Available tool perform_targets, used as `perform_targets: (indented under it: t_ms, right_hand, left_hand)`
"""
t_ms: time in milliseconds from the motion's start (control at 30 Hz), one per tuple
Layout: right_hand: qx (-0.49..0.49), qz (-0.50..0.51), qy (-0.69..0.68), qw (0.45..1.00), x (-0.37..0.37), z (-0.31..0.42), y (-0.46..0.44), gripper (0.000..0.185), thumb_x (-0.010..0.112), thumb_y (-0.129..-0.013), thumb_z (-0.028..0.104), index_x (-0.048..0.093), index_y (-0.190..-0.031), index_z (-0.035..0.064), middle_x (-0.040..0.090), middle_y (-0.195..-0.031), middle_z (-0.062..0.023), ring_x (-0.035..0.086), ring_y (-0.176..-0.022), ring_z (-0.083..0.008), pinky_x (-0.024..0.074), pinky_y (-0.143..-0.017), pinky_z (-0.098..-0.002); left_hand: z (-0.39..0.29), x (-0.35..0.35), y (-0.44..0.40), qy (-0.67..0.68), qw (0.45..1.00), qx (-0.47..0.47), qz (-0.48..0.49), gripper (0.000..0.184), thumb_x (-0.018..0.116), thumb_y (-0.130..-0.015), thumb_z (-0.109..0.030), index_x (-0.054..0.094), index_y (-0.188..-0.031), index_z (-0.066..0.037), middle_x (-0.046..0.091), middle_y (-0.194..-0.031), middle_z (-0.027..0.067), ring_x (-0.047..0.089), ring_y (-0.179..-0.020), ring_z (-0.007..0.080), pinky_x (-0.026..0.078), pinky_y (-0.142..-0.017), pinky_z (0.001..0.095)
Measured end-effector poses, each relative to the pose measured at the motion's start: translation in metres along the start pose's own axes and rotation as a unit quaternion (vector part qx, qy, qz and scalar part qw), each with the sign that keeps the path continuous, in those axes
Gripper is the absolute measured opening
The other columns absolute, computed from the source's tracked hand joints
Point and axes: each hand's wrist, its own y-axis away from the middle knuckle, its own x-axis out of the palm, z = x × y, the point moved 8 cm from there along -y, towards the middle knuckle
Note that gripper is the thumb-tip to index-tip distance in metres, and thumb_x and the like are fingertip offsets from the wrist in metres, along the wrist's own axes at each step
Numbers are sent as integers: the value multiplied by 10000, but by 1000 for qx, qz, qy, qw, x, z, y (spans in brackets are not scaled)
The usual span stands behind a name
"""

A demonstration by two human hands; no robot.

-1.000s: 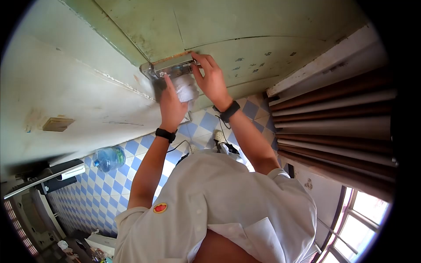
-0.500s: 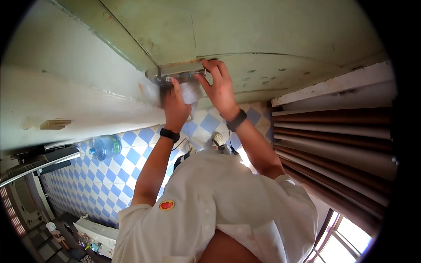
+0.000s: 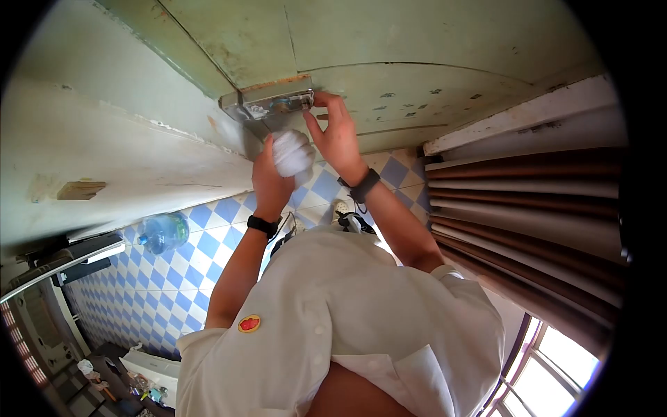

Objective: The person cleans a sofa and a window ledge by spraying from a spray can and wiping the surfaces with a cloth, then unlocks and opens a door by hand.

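Observation:
A metal box-like fitting, which looks like a door lock (image 3: 278,101), is fixed to the green panel (image 3: 389,42) near its left edge. Its lower side shows worn, stained patches. My right hand (image 3: 337,135) has its thumb and bent index finger closed at the right end of the fitting, pinching it. Just below, my left hand (image 3: 272,181) grips a bunched white cloth (image 3: 293,153), apart from the fitting. Part of the cloth is blurred, and some of my left fingers are hidden behind it. Each wrist wears a black band.
A pale wall (image 3: 139,160) runs along the left. On the blue-and-white tiled floor (image 3: 167,285) lies a large water bottle (image 3: 164,233). Brown curtains (image 3: 528,215) hang at the right, above a bright window (image 3: 549,368). A white surface with small items (image 3: 153,379) stands lower left.
My left hand has moved down from the fitting with the white cloth, uncovering its front. My right hand stays at the fitting's right end. The view has shifted slightly.

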Motion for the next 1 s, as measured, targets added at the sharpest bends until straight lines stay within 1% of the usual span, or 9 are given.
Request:
perform_targets:
  t_ms: [133, 167, 267, 433, 533, 633, 733, 833, 1000]
  right_hand:
    - [-49, -19, 82, 995, 0, 7, -5, 485, 794, -851, 47, 534, -1257, -4, 632, -1095, -167, 675, -991, -317, 620, -739, -371]
    - [-49, -17, 85, 995, 3, 5, -8, 483, 800, -847, 58, 535, -1246, -7, 631, -1095, -169, 675, -988, -318, 619, -740, -371]
    - [-50, -17, 95, 994, 11, -4, -8, 477, 813, -838, 84, 538, -1215, -15, 632, -1093, -173, 675, -975, -319, 616, -740, -372]
    - [-34, -28, 108, 993, 13, -7, -6, 458, 820, -824, 88, 548, -1176, -22, 644, -1063, -182, 681, -926, -320, 604, -730, -381]
    - [-30, -43, 115, 992, 13, -5, -7, 423, 805, -824, 171, 578, -1146, 16, 652, -1045, -186, 656, -922, -399, 545, -762, -448]
    - [-27, 12, 195, 980, 6, 1, -15, 376, 791, -847, 251, 601, -1099, 45, 679, -1009, -155, 686, -864, -396, 555, -696, -463]
    - [-61, 40, 227, 971, -7, 21, -20, 310, 749, -885, 329, 630, -1005, 69, 704, -942, -120, 701, -776, -377, 555, -631, -471]
    - [-72, 34, 249, 965, -7, 23, -27, 260, 692, -927, 334, 642, -921, 78, 712, -887, -103, 700, -726, -346, 552, -597, -466]
    - [-105, 60, 338, 933, 1, 30, -33, 197, 642, -938, 262, 613, -855, 86, 702, -833, -94, 695, -681, -312, 548, -549, -444]
  left_hand:
    - [14, 0, 17, -14, 1000, -11, 5, 726, 734, -860, -121, 420, -1508, -31, 624, -1334, 229, 615, -1197, 414, 498, -1010, 445]
    - [16, 0, 19, -16, 1000, -11, 5, 721, 735, -860, -122, 424, -1505, -35, 625, -1333, 226, 615, -1196, 412, 498, -1010, 446]
    - [14, -1, 29, 25, 999, -7, -29, 729, 736, -828, -112, 442, -1494, -65, 641, -1209, 216, 606, -1115, 427, 495, -953, 485]
    - [10, -1, 42, 15, 1000, -11, -22, 729, 731, -829, -109, 441, -1496, -65, 641, -1210, 215, 600, -1125, 425, 492, -957, 483]
    - [6, -4, 49, 9, 1000, -18, -19, 726, 731, -830, -110, 441, -1494, -56, 642, -1211, 215, 599, -1119, 427, 491, -953, 486]
    - [7, -12, 61, 3, 999, -24, -24, 727, 733, -830, -112, 439, -1491, -45, 643, -1211, 217, 599, -1105, 429, 488, -944, 489]
    - [8, -19, 68, 16, 999, -22, -41, 731, 739, -828, -118, 439, -1490, -40, 646, -1208, 214, 600, -1097, 429, 486, -944, 491]
    - [15, -18, 76, 20, 998, -33, -41, 734, 747, -824, -126, 444, -1488, -46, 649, -1207, 210, 602, -1104, 424, 489, -947, 486]
    - [13, -14, 81, 35, 998, -48, -36, 731, 749, -818, -127, 457, -1485, -66, 650, -1213, 207, 604, -1132, 412, 497, -957, 472]
